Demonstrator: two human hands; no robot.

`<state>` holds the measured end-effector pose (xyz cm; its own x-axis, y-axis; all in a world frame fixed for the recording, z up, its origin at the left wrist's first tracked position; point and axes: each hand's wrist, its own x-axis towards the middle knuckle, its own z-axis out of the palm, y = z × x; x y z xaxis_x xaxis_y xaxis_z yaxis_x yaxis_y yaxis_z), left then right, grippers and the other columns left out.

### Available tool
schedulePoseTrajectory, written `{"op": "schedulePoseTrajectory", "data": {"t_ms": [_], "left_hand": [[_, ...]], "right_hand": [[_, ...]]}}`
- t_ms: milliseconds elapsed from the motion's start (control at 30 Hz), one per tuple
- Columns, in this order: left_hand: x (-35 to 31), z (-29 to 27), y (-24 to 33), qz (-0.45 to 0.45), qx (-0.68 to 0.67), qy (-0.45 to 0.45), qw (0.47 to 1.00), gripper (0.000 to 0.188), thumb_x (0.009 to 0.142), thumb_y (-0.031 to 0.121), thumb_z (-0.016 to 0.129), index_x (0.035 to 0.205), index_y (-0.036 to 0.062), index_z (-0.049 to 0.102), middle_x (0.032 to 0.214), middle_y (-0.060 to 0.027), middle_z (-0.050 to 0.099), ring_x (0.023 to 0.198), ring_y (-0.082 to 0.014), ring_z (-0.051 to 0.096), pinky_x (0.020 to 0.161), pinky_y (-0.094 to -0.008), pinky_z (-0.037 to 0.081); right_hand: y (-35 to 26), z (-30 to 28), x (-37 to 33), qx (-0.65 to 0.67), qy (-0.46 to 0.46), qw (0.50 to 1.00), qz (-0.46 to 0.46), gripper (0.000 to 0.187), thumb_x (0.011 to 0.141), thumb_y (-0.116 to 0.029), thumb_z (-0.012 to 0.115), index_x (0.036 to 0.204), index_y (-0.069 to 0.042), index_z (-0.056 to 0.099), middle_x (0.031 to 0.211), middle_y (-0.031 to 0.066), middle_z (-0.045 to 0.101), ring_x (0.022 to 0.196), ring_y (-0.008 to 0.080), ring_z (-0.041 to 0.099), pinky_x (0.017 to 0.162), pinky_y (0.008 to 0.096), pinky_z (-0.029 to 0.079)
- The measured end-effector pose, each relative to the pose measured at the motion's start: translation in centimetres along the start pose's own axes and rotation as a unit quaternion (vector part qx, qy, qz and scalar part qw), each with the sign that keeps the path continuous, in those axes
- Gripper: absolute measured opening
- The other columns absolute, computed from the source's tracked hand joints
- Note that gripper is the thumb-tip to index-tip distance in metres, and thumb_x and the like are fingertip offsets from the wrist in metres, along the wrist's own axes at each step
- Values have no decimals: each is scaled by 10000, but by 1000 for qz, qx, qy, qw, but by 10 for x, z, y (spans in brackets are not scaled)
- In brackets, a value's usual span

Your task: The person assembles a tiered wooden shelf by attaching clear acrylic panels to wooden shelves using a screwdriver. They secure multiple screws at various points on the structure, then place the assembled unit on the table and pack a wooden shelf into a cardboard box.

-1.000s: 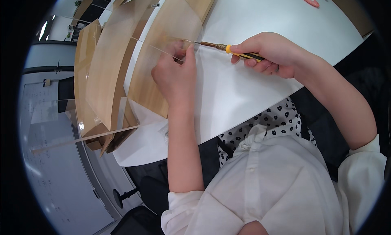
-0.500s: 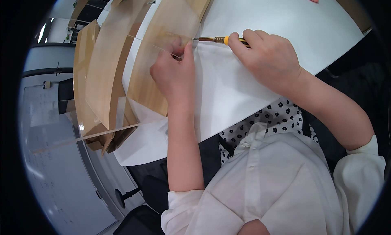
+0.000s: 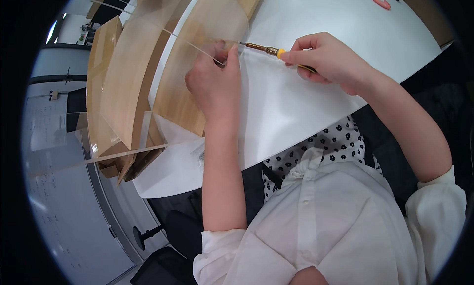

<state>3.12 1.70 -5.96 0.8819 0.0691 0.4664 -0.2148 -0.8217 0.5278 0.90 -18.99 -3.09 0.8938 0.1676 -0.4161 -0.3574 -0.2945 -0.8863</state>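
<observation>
My right hand (image 3: 333, 62) is closed round the yellow-and-black handle of a screwdriver (image 3: 256, 47), its shaft pointing left. The tip meets the edge of a clear plastic panel (image 3: 229, 18), near my left thumb. My left hand (image 3: 215, 82) pinches that panel at its edge, with the thumb on the near side and the fingers partly seen through the plastic. Any screw at the tip is too small to make out. Behind the panel lies a light wooden board (image 3: 175, 104).
More wooden boards (image 3: 133, 62) and clear sheets stand to the left, with brown cardboard (image 3: 111, 171) below them. The white table (image 3: 306, 18) carries a red oval object (image 3: 379, 1) at the far right. A whiteboard (image 3: 64, 211) and dark chairs (image 3: 168, 267) are at lower left.
My right hand has turned and shifted slightly right, its fingers rearranged on the handle. The screwdriver now slants down toward the handle. My left hand keeps its pinch.
</observation>
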Motion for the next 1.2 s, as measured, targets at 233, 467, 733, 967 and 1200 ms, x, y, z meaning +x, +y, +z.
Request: {"op": "schedulePoseTrajectory", "data": {"t_ms": [233, 467, 733, 967, 1200], "left_hand": [[0, -1, 4, -2, 4, -2, 1000, 236, 833, 172, 757, 1013, 20, 739, 738, -82, 711, 645, -236, 677, 675, -353, 533], [0, -2, 2, -4, 8, -9, 1000, 239, 828, 172, 760, 1007, 16, 732, 748, -84, 714, 645, -243, 679, 672, -357, 537], [-1, -1, -2, -4, 3, -8, 1000, 215, 824, 178, 759, 987, 42, 728, 743, -82, 711, 651, -263, 678, 669, -371, 535], [1, -2, 4, -24, -2, -14, 1000, 182, 827, 168, 760, 923, 28, 694, 808, -102, 726, 674, -236, 689, 682, -350, 539], [0, 1, 2, -25, -17, 0, 1000, 241, 828, 165, 763, 1016, 18, 725, 753, -103, 713, 641, -240, 679, 671, -356, 533]], "right_hand": [[39, 16, -7, -458, 260, 748, -404, 170, 829, -90, 704, 944, 1, 619, 705, 86, 570, 677, 185, 633, 551, 316, 515], [39, 21, -2, -511, 296, 698, -405, 136, 888, -145, 652, 845, -16, 646, 601, 58, 539, 524, 193, 602, 454, 304, 475], [11, 15, -1, -64, 82, 990, -91, 292, 934, -277, 630, 859, -6, 709, 546, 51, 513, 488, 117, 462, 492, 325, 405], [-2, 2, 1, -5, -20, 999, 29, 335, 944, -311, 623, 989, 13, 698, 664, 13, 531, 545, 107, 432, 512, 298, 363], [32, 20, -7, -446, 255, 773, -373, 88, 855, -65, 635, 808, 2, 603, 701, 95, 600, 603, 206, 622, 525, 351, 511]]}}
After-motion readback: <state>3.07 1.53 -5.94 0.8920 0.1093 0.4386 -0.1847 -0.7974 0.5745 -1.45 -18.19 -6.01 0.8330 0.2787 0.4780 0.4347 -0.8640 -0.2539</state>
